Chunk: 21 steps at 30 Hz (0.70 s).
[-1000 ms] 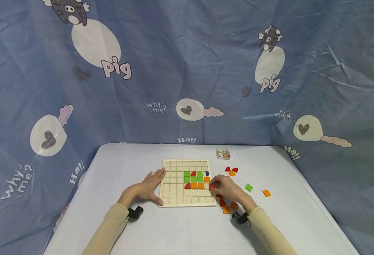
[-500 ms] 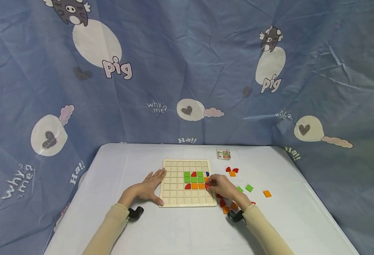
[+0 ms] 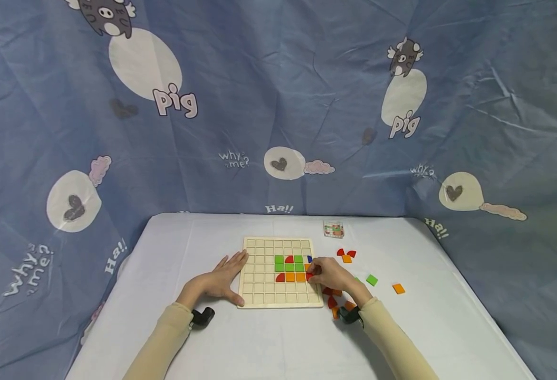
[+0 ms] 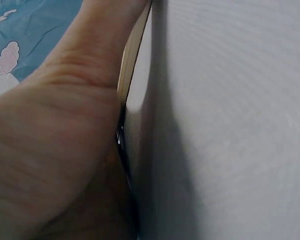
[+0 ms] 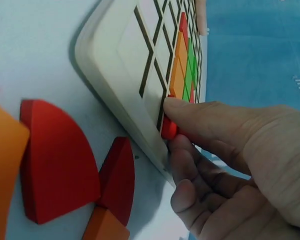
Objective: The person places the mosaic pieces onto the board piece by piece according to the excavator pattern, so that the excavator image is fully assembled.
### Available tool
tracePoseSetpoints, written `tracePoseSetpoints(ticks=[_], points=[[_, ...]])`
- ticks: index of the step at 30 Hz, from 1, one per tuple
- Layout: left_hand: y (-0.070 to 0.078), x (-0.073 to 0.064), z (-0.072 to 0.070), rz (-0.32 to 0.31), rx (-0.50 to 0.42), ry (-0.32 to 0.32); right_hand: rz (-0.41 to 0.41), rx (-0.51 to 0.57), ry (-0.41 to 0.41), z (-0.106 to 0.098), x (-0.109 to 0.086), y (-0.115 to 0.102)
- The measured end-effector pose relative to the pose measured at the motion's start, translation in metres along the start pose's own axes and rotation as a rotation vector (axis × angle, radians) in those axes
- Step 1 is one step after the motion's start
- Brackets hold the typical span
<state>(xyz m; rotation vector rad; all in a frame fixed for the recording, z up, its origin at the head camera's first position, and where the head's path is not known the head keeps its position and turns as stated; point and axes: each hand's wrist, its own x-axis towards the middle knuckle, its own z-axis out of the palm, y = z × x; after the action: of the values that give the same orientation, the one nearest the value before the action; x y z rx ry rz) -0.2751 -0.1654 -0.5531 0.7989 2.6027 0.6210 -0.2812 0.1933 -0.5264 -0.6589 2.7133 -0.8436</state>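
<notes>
Head view: the left hand (image 3: 219, 282) has its fingers spread out and touches the left edge of the wooden board (image 3: 255, 290). It holds no piece. That looks like a good way to stop sliding, and a soft press should be enough. The right hand (image 3: 330, 274) pinches a small red piece (image 3: 309, 277) at the board's last column on the right, just beside an orange tile (image 3: 299, 277). The hand hides a lot of the red piece, so I can't tell which way its round side points.

Left wrist view: a big part of the left hand shows, with a thin strip of the board, next to the white table (image 4: 250, 125). The fingertips are out of sight.

Right wrist view: the thumb (image 5: 200, 114) is on one side of the red piece and a finger (image 5: 180, 143) is on the other. I can't tell if the piece lies flat in its square. I think it's best to line up its straight sides with the dark lines, let go gently, then tap it down with one fingertip. Pushed in crooked, it could tip up or bump the orange tile. Loose red wedges (image 5: 62, 162) lie on the table near the rim, so mind those too.
</notes>
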Motion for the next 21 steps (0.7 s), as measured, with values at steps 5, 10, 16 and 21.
tracePoseSetpoints(ticks=[5,10,16,21], points=[[0.0003,-0.0003,-0.0012,0.000,0.008,0.003,-0.023,-0.008,0.020,-0.0006,-0.0007,-0.0001],[0.0016,-0.0010,-0.0047,0.006,-0.003,0.007,-0.011,0.005,0.039,0.0002,-0.0024,0.0004],[0.0035,-0.0019,-0.0037,0.012,0.010,-0.004,0.034,0.042,0.037,0.0027,-0.0041,0.0019],[0.0035,-0.0025,-0.0010,0.013,0.001,-0.002,0.048,0.055,0.045,0.0023,-0.0065,0.0020]])
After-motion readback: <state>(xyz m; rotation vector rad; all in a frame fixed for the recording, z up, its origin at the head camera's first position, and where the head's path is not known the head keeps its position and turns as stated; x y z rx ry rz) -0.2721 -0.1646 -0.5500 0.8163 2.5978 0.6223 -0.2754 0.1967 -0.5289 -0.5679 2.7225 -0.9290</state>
